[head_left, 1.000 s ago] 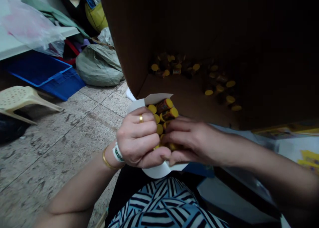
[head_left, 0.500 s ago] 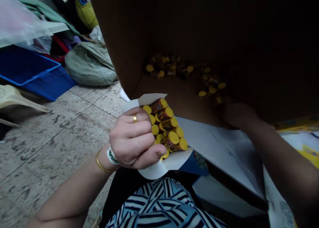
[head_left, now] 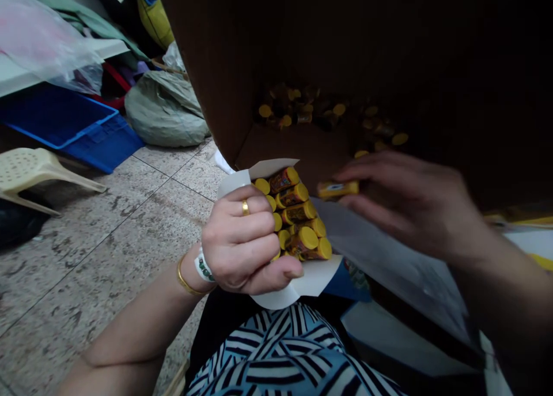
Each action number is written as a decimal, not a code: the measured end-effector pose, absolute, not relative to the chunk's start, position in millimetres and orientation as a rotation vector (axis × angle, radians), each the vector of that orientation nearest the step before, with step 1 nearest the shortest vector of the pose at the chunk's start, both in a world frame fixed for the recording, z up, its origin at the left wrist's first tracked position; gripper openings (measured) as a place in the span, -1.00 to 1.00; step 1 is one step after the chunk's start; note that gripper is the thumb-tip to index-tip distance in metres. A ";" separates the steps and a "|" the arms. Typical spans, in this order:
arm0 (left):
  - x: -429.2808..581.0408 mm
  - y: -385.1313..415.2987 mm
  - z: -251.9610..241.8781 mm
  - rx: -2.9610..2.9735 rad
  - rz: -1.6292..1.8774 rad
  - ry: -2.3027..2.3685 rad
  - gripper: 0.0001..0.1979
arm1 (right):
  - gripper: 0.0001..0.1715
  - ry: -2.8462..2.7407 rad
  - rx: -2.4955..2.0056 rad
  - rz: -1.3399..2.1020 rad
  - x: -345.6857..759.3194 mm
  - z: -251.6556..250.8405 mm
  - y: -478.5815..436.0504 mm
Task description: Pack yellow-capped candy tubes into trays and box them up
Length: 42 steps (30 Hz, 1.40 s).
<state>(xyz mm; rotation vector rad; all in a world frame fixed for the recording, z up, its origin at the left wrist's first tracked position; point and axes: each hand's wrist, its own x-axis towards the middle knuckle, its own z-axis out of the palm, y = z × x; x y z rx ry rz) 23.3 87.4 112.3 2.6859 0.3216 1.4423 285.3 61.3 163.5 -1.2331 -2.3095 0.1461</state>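
Note:
My left hand (head_left: 239, 243), wearing a gold ring, curls over the near side of a small white carton (head_left: 283, 295) with its flaps folded out. Inside the carton lie several small yellow-capped tubes (head_left: 305, 212) with dark printed sides, packed close together. To the right of the carton, my right hand (head_left: 410, 200) pinches one small yellow tube (head_left: 339, 189) between thumb and fingers, apart from the others. Behind both hands opens a large brown cardboard box (head_left: 294, 145), with more loose yellow-capped tubes (head_left: 328, 112) deep in its shadow.
To the left, a blue crate (head_left: 82, 145), a grey-green sack (head_left: 166, 110) and a cream plastic stool (head_left: 37, 171) stand on the speckled tile floor (head_left: 142, 246). A greyish-white box flap (head_left: 380, 252) slopes below my right hand.
My right hand has come out of the large box's shadow toward the carton, with a yellow tube now visible in its fingers. The view has shifted slightly; my left hand keeps its hold.

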 end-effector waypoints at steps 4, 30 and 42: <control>23.2 86.7 112.5 2.710 1.409 0.349 -0.56 | -0.77 -2.583 -0.890 0.431 248.0 161.7 62.6; 21.5 85.6 113.9 2.684 1.391 0.303 -0.67 | -0.66 -2.134 -1.680 -0.277 303.0 138.9 97.4; 20.9 85.1 115.5 2.679 1.415 0.431 -0.60 | -0.71 -1.890 -2.076 0.141 368.9 87.2 116.5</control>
